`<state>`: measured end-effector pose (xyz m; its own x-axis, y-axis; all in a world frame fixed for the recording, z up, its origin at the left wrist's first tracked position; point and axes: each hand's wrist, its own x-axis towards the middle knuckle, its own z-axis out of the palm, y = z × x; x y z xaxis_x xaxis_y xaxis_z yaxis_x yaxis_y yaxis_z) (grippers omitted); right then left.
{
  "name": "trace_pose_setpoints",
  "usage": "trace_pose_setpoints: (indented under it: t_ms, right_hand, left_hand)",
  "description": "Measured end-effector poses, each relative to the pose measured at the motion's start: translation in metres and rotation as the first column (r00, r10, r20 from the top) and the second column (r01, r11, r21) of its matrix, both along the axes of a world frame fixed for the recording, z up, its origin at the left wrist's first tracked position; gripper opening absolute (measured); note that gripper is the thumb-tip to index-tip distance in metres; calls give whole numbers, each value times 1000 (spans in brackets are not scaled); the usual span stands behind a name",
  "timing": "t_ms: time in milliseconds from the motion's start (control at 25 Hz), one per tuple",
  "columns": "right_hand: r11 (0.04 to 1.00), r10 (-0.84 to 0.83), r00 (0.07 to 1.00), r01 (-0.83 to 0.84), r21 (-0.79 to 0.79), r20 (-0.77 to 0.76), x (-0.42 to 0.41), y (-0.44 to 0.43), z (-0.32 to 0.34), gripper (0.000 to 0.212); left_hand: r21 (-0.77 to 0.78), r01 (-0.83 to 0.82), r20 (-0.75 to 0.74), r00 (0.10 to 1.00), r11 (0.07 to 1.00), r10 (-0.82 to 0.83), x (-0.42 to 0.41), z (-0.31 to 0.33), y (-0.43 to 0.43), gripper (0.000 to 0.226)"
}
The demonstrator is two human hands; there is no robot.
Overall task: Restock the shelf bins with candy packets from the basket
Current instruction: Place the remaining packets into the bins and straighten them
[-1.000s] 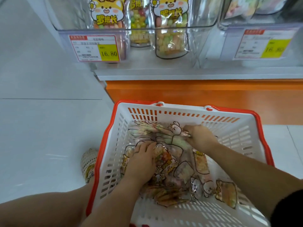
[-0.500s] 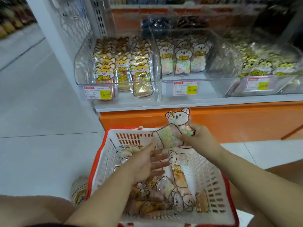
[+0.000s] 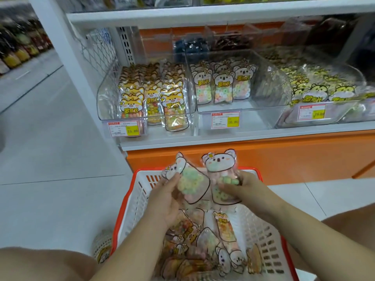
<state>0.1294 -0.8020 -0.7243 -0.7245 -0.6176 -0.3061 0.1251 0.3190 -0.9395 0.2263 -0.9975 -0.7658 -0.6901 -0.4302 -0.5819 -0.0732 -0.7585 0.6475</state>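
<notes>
Since 0.5 s ago your left hand [image 3: 164, 197], then empty, has picked up a 2nd koala packet [image 3: 190, 183] (tilted leftward), fingers curled round it. Your right hand [image 3: 247, 189] grips the 1st koala packet [image 3: 220, 165] upright. Both are held side by side above the basket [image 3: 138, 191]. The middle bin [image 3: 253, 110] shows 3 alike in front.

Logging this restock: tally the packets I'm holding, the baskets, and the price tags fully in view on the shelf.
Held koala packets: 2
Basket: 1
Price tags: 3
Total: 6
</notes>
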Motion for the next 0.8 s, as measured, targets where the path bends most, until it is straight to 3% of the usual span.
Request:
trace_pose_setpoints:
  t_ms: [80, 160, 200, 280, 360, 440, 520, 640, 720, 800]
  right_hand:
    - [991, -67, 987, 83, -101, 149, -10, -1, 5, 28]
    - [969, -77, 958, 138, -207, 277, -10, -5, 14, 31]
    - [970, -49, 964, 109, -219, 260, -7, -9, 16, 31]
    - [996, 38, 999, -36, -76, 24, 11, -17, 23, 23]
    - [997, 62, 975, -49, 65, -215, 28, -27, 24, 20]
    - [997, 41, 951, -17, 79, -307, 40, -34, 17, 24]
    - [995, 63, 962, -40, 91, -266, 46, -38, 8, 27]
    - [973, 162, 973, -130, 192, -163, 40, -40, -14, 46]
    - [959, 194, 965, -148, 241, -179, 38, -41, -29, 30]
    - [957, 204, 972, -173, 232, -114, 45, -43, -42, 27]
  left_hand:
    - [-33, 5, -47, 999, 999, -7, 1, 0, -13, 44]
    - [68, 68, -123, 991, 995, -59, 2, 3, -12, 42]
    - [143, 86, -156, 986, 986, -63, 1, 4, -7, 41]
    - [195, 117, -176, 981, 974, -83, -1, 5, 5, 41]
    - [41, 94, -80, 993, 995, -91, -3, 5, 17, 35]
    - [-217, 143, 95, 988, 966, -125, -2, 8, 31, 28]
    - [-307, 224, 176, 968, 925, -176, 3, 11, 41, 32]
    - [-221, 413, 139, 910, 884, -391, 8, 8, 44, 45]
    - [-111, 457, 151, 886, 883, -439, 9, -8, 41, 46]
    - [57, 378, 168, 909, 924, -382, 9, -29, 39, 39]
